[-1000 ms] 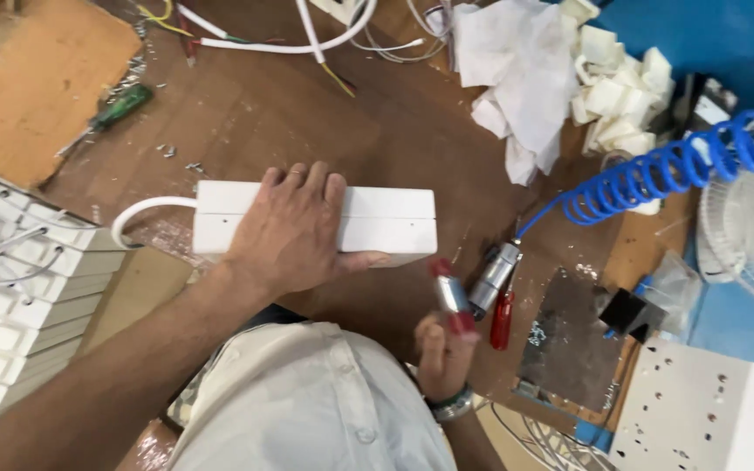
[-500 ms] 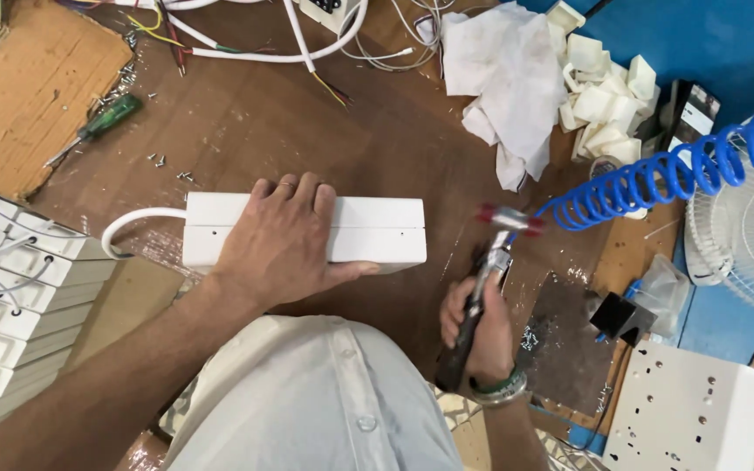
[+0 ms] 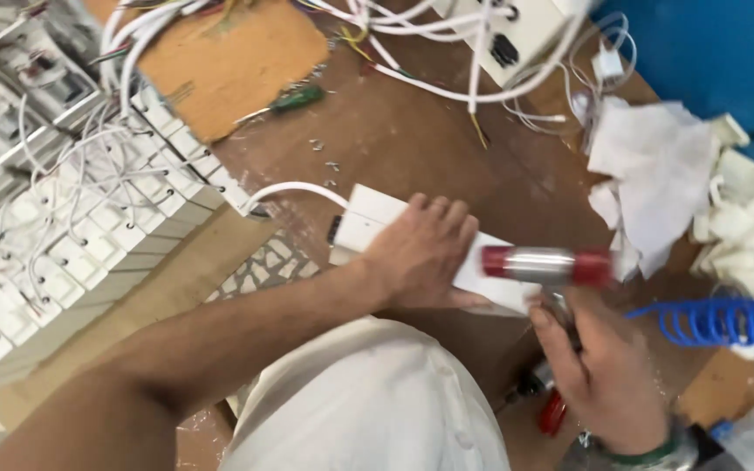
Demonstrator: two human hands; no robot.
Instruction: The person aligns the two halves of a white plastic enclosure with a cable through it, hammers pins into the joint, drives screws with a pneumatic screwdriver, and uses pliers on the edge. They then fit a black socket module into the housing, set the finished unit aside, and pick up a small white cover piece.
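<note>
A long white box (image 3: 375,228) lies flat on a brown worktable (image 3: 412,148), near the middle of the view. The left hand (image 3: 421,255) rests palm down on top of it, fingers spread flat and pressing, gripping nothing. A white cable (image 3: 288,190) curves out of the box's left end.

Just right of that hand, the right hand (image 3: 606,371) is clenched around the grip of a pneumatic tool (image 3: 544,265). The tool's silver barrel with red ends lies crosswise above the box's right end; whether it touches the box cannot be told, as this part is blurred. A blue coiled hose (image 3: 726,321) runs off to the right from the tool. A green band circles the right wrist.

The person's white-clothed knee (image 3: 368,401) fills the near centre.

To the left, rows of white socket boards (image 3: 71,235) with thin white wires are stacked at the table's edge. Farther back lies a cardboard sheet (image 3: 229,61), with a green-handled screwdriver (image 3: 285,102) at its near right corner. At the far edge, a tangle of white wires (image 3: 447,35) crosses another white box (image 3: 517,30). On the right, a crumpled white cloth (image 3: 652,183) lies beside a pile of small white plastic parts (image 3: 748,218). A blue wall (image 3: 709,61) stands behind them.
</note>
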